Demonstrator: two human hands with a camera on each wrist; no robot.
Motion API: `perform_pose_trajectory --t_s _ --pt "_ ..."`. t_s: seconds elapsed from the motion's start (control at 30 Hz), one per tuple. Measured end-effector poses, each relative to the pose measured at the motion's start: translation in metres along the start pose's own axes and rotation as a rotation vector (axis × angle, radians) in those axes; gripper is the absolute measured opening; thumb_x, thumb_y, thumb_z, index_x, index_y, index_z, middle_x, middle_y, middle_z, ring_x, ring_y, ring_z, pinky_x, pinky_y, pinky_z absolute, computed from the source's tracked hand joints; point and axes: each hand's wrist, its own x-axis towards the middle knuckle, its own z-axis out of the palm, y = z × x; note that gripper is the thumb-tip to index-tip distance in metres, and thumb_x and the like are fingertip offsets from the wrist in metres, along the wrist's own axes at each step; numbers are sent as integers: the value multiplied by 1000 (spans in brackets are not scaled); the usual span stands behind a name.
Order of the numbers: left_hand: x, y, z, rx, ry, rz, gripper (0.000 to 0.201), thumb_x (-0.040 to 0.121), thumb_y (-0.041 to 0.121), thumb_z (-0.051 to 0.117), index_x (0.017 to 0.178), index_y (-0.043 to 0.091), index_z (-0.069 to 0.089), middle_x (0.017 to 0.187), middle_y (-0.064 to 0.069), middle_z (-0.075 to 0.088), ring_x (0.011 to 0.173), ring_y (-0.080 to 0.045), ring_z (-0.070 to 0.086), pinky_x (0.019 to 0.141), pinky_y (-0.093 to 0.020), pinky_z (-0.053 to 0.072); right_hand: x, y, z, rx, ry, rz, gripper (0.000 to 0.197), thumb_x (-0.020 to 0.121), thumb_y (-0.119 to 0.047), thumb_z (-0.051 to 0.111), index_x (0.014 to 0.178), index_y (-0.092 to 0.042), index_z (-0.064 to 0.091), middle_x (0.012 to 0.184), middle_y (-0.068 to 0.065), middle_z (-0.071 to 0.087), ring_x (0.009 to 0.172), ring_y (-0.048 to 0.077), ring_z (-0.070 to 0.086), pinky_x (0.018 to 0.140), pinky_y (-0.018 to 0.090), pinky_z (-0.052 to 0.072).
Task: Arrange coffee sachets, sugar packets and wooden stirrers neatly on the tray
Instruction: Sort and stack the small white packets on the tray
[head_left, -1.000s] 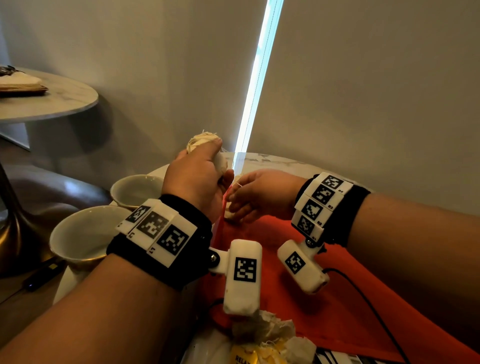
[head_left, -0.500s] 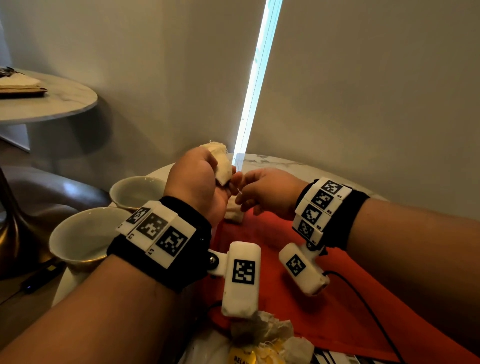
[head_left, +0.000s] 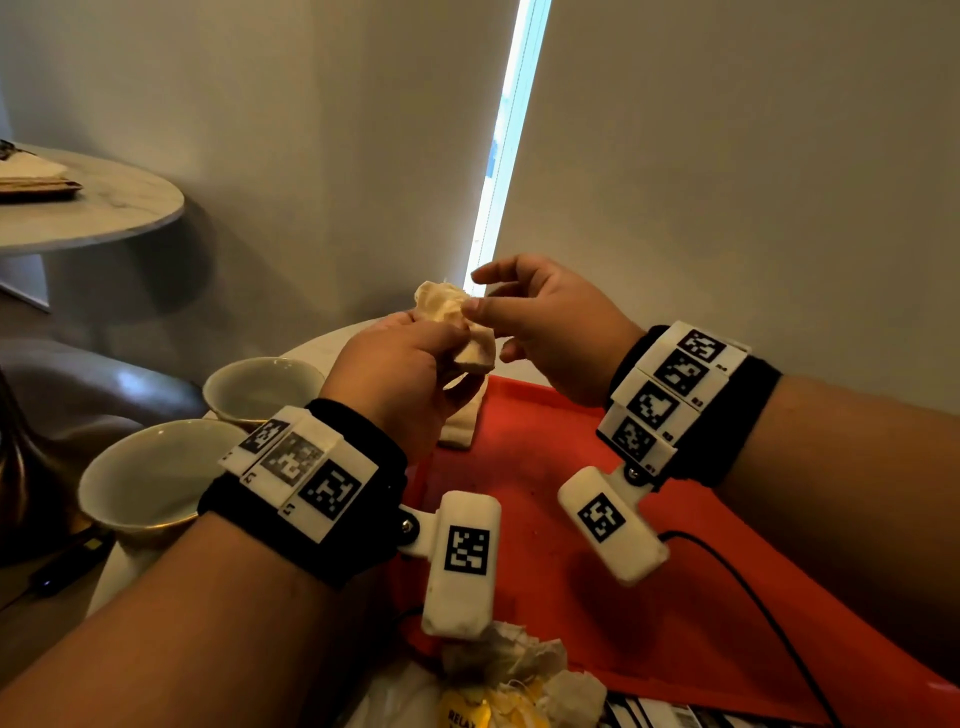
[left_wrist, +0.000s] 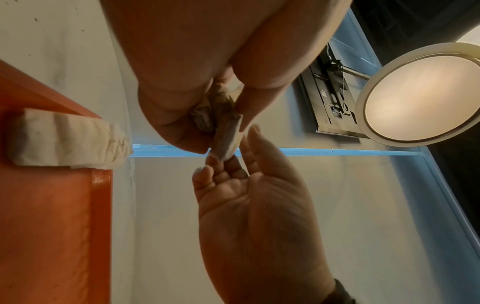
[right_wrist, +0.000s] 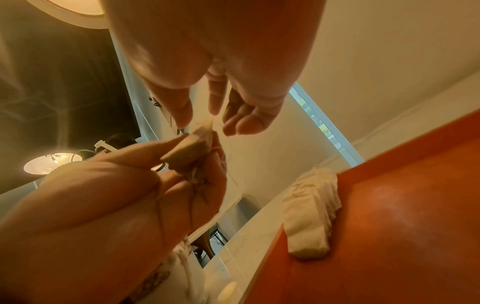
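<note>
I'm gripping a sachet bundle (head_left: 457, 332) in my left hand (head_left: 395, 379), frame centre, above the tray's (head_left: 545, 467) far corner. My right hand (head_left: 545, 322) is pinching its top, nearer. Placed sachet stack (head_left: 460, 426) lying directly below, long axis running away.

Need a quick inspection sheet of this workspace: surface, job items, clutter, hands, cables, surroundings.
Surface: round marble table bearing an orange tray.
Job's things: small bunch of sachets held above the tray's far corner; neat stack of sachets on that corner. Stirrers: nothing seen.
Clutter: two white cups left of the tray; loose pile of sachets at the near edge.
Grippers: left hand grips the bunch; right hand pinches its top.
Cables: black cable across the tray.
Surroundings: second round table, window blinds.
</note>
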Motion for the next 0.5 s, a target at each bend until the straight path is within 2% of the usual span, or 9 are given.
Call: perform_pose_trajectory --t_s 0.1,0.2,0.27,0.37,0.5 --pt "1 -1 -2 13 -11 12 30 96 3 55 126 1 58 108 -21 72 83 -23 74 62 -27 58 -1 5 3 80 3 -9 31 87 -3 73 114 -13 61 95 9 65 89 30 68 85 55 59" --pt "5 -3 -3 -1 16 24 33 95 2 58 128 1 58 113 -23 70 79 -23 74 60 -27 56 -2 6 2 88 21 -16 29 87 5 69 107 -15 63 92 7 63 89 31 66 86 58 58" --pt "8 -5 -4 -10 46 28 35 95 3 59 130 3 57 115 -22 70 85 -25 75 61 -28 57 -3 7 -1 70 19 -13 31 87 7 67 106 -17 63 92 6 64 89 30 67 83 52 60" --pt "11 -6 -6 9 69 43 37 94 0 58 131 5 57 117 -21 69 98 -31 72 66 -29 59 -4 7 -5 75 -6 -6 31 86 7 67 107 -16 65 91 7 65 78 21 67 69 35 57" --pt "12 -7 -9 45 60 57 38 92 -1 57 129 7 58 117 -21 69 101 -31 71 74 -34 58 -4 6 -4 96 -52 25 20 91 0 65 106 -13 67 88 7 68 69 16 65 56 29 48"
